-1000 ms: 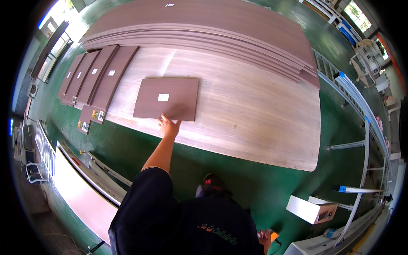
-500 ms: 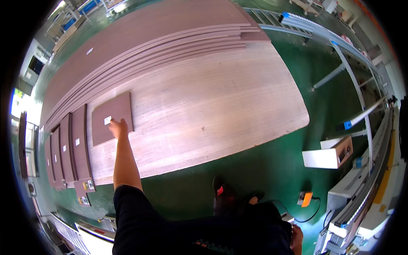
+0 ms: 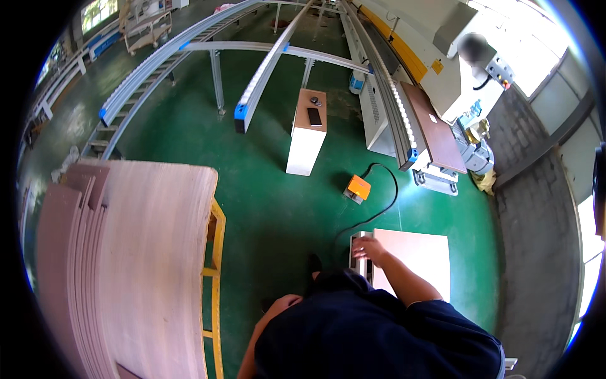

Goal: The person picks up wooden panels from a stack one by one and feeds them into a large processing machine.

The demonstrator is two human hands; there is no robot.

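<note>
Grn flr, dk gry wall on R, bright window upper R, smaller pane upper L.

The right grip is held out, loosely spread, right of lower centre; at lower centre the left grip is partly hidden.

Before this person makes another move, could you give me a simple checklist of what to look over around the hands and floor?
1. Right hand free: cannot tell; it is at the near-left side of the pale-topped stand, contact unclear.
2. Left hand empty: cannot tell; it is low and partly hidden.
3. Visible shoe off the orange pedal: ok; they are apart.
4. Black cable out of the way: probably not ok; it curves over the green floor toward the shoe.
5. Stacked brown panels apart from both hands: ok; they lie off to the left.
</note>
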